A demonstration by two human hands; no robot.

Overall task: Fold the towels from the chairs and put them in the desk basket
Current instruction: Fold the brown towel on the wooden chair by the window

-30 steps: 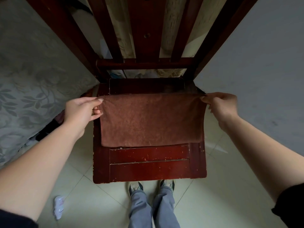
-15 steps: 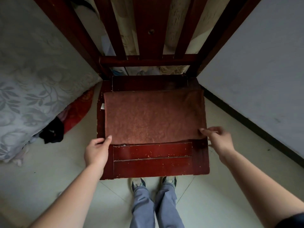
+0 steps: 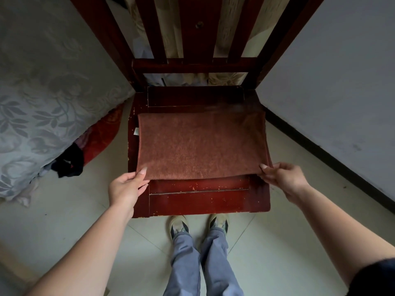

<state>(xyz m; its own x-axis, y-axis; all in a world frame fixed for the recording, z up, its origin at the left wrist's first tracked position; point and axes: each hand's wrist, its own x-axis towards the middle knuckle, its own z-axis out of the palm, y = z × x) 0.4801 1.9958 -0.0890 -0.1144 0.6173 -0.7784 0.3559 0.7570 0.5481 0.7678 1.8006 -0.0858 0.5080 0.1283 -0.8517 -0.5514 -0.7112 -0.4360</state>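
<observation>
The top of the chair back [image 3: 193, 30] is cut off by the frame, & so are both arms past the elbows. The stuff behind the slats is hard to make out, just pale patterned cloth. Under the grey leafy bed cover [image 3: 42, 92] on the left, a red cloth [image 3: 100, 137] and a black one [image 3: 68, 161] poke out, but most of them is hidden.

The towel [image 3: 201, 146] lies flat on the seat of the chair [image 3: 198, 201], in the middle. It is brown and fuzzy, a neat rectangle that looks folded. A small white tag [image 3: 136, 131] sticks out at its left edge. Its right side hangs a bit over the seat edge.

The left hand [image 3: 126, 189] pinches the near left corner of the towel, thumb on top and other fingers curled below. The right hand [image 3: 284, 178] pinches the near right corner the same way; the towel hides its fingertips underneath.

The chair is dark red wood, shiny, w/ chipped paint along the edges and flat boards in the seat. The floor [image 3: 64, 221] is pale smooth tile. The wall [image 3: 331, 82] on the right is plain grey w/ a dark strip at the bottom. Grey-blue trousers [image 3: 203, 259] and two shoes show below the seat.
</observation>
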